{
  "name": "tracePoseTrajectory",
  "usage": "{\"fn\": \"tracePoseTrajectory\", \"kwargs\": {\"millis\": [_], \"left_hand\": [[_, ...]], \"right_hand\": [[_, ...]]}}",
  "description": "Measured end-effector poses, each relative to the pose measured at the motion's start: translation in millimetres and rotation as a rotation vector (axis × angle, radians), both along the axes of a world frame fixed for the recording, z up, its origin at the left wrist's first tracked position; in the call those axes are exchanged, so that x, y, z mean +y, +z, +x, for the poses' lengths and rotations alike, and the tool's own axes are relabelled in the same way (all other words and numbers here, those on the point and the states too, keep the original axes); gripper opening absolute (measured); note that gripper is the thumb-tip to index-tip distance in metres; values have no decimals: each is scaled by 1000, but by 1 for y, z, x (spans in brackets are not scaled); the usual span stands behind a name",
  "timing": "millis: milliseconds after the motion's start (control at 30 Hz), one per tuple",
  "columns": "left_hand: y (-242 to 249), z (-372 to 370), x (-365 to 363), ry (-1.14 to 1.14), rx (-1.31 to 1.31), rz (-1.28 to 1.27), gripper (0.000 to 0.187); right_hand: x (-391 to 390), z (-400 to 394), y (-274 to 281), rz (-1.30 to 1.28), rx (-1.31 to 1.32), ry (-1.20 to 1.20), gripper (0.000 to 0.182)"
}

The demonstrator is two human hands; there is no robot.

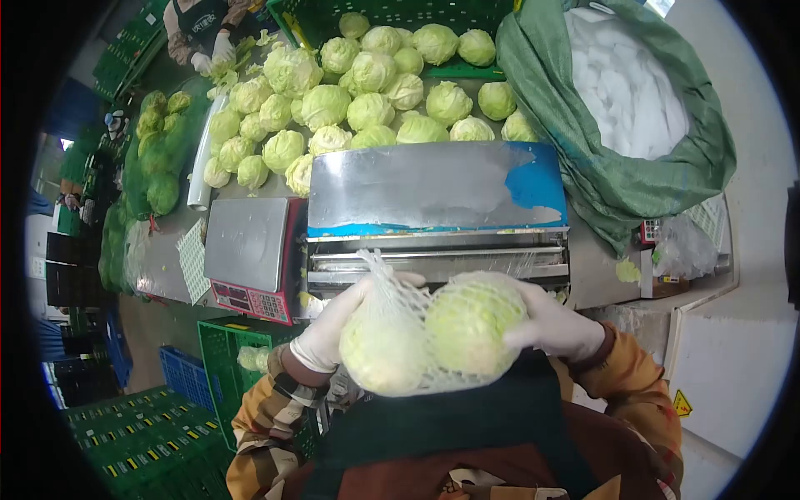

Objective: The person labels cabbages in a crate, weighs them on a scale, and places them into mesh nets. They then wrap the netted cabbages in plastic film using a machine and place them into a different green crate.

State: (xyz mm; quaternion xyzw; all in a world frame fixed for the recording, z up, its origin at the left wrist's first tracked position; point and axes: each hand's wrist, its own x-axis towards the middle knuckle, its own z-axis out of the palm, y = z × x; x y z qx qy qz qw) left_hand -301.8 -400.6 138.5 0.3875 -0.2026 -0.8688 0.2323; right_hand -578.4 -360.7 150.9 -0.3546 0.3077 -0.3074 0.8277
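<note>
Two pale green cabbages sit side by side in a white net bag (429,350), held up in front of my apron. My left hand (337,325), in a white glove, is closed round the left side of the bag, its fingers partly hidden behind the net. On the right side my right hand (554,321), also gloved, grips the bag round the other cabbage. The bag's gathered top points up near my left hand. Just beyond is a wrapping machine (417,187) with a metal and blue top.
A scale (248,242) stands left of the machine. Several loose cabbages (325,107) cover the table behind. A green sack (542,83) holds white netting at right. Green crates (150,442) are stacked lower left. Another person's gloved hands (212,57) are at the far left.
</note>
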Motion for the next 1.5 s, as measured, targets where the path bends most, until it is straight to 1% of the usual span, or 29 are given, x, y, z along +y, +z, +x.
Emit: {"fn": "tracePoseTrajectory", "kwargs": {"millis": [100,133,167,233,267,333,367,467,600,633,700,733,767,800,833,867,900,933,967,1033,1100,1167,1233,1300,1333,1367,1433,1467,1500], "left_hand": [[-4,-3,-35,-57,-60,-71,47],[3,-8,-53,-32,-45,-73,43],[10,-10,-73,-133,-209,-449,39],[-2,-13,-118,-94,-201,-546,35],[-9,-14,-140,-98,-199,-552,35],[-24,-17,-174,-129,-326,-894,31],[-31,-21,-181,-131,-321,-899,31],[-58,-41,-192,-5,-411,-1082,28],[-73,-37,-192,-43,-401,-991,30],[-73,-33,-189,-47,-399,-980,30],[-61,-24,-186,-25,-461,-1168,34],[-50,-14,-183,-123,-420,-1093,44],[-44,-5,-181,-128,-419,-1088,44],[-39,3,-179,-246,-436,-1212,56],[-34,7,-175,-367,-450,-1337,68],[-28,6,-170,-462,-479,-1335,86],[-25,6,-168,-555,-507,-1388,94],[-28,5,-164,-592,-500,-1431,98],[-31,4,-160,-629,-493,-1474,102],[-31,6,-155,-664,-507,-1463,106],[-34,8,-154,-657,-469,-1525,103],[-33,2,-150,-645,-481,-1539,102],[-34,-5,-145,-625,-501,-1556,101],[-36,-11,-137,-538,-709,-1607,92],[-37,-16,-129,-361,-714,-1576,62],[-43,-18,-127,-357,-719,-1576,62],[-60,-21,-123,-105,-741,-1506,30],[-57,-27,-123,-29,-755,-1568,10],[-59,-29,-122,-28,-758,-1561,10]], "right_hand": [[-38,-3,-20,27,-81,-31,82],[-51,-3,-21,-153,-13,-19,86],[-65,-4,-21,-331,54,-10,90],[-97,-4,-21,-407,77,-2,97],[-112,-6,-26,-594,219,1,101],[-137,-9,-32,-835,393,23,105],[-146,-11,-35,-839,398,20,105],[-161,-14,-61,-1100,694,74,105],[-155,-27,-71,-1082,910,82,107],[-151,-25,-69,-1174,990,54,108],[-145,-20,-61,-1269,1076,15,109],[-138,-15,-57,-1380,1099,8,108],[-130,-9,-53,-1489,1119,3,107],[-124,0,-48,-1507,1044,33,93],[-119,10,-52,-1504,1044,31,93],[-115,19,-59,-1629,1039,55,79],[-112,26,-64,-1756,1030,79,65],[-110,31,-65,-1747,1014,99,36],[-111,31,-69,-1750,1013,96,36],[-117,27,-76,-1688,885,-69,22],[-128,22,-65,-1595,887,-179,16],[-142,21,-57,-1296,990,-437,10],[-157,21,-74,-1238,958,-487,11],[-164,27,-82,-762,680,-485,12],[-166,28,-85,-766,677,-483,12],[-168,31,-84,-801,727,-529,14],[-168,33,-86,-830,775,-569,16],[-168,33,-88,-913,822,-607,15],[-166,34,-91,-995,870,-643,14]]}}
